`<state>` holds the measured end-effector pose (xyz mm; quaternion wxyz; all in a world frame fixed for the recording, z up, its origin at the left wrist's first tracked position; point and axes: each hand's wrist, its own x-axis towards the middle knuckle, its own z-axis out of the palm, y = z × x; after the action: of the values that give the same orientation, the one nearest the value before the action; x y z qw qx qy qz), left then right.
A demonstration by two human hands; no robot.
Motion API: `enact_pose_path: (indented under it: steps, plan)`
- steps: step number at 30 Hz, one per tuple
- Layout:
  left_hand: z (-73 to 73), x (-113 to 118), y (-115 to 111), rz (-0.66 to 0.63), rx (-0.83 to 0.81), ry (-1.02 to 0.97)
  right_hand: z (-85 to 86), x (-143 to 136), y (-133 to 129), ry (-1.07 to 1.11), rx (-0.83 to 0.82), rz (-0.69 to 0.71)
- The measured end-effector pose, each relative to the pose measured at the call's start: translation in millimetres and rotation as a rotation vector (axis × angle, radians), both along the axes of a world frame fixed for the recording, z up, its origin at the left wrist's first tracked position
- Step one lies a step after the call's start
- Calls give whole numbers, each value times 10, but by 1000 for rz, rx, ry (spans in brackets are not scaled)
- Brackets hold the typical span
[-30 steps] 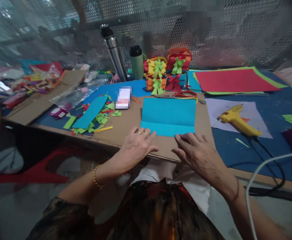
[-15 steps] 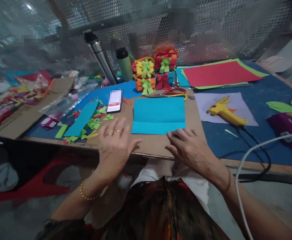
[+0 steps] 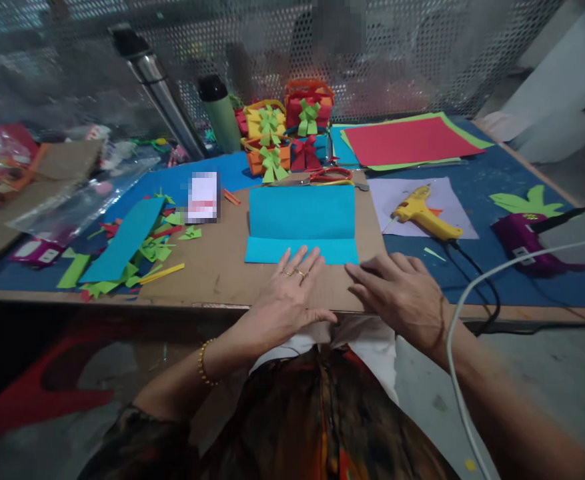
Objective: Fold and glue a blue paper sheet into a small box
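A sheet of blue paper (image 3: 302, 212) lies on the brown cardboard (image 3: 212, 280), its near edge folded up into a strip. My left hand (image 3: 292, 293), rings on its fingers, is flat and open with fingertips over the strip's near edge. At the sheet's near right corner is my right hand (image 3: 405, 290); its fingers are bent together and the forefinger tip presses the corner. Just beyond the sheet lie red-and-yellow-handled scissors (image 3: 329, 175).
To the right are a yellow glue gun (image 3: 429, 217) on pale paper, a purple device (image 3: 527, 243) and a white cable (image 3: 459, 320). Paper scraps (image 3: 157, 250) and a phone (image 3: 203, 197) lie left. Behind stand small paper baskets (image 3: 272, 143), a steel flask (image 3: 159, 93) and red sheets (image 3: 412, 143).
My left hand has moved right, from beside the blue paper onto its folded strip. The right hand stays at the near right corner. The whole view has shifted slightly.
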<state>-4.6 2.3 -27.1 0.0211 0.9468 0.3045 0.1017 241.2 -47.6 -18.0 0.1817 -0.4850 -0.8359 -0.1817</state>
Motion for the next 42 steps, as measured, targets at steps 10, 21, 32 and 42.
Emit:
enact_pose_path:
  steps: [10, 21, 32, 42]
  plan:
    - [-19, 29, -30, 7, -15, -19, -73, -263, 101, 46, -29, 167]
    - [8, -892, -7, 426, 113, 137, -182, -301, 155, -24, 78, 175]
    - [52, -92, -310, 57, -11, -149, -137, -722, -170, 20, 32, 11]
    - [130, -287, -155, -77, -11, -137, 33, 44, -194, 17, 110, 203]
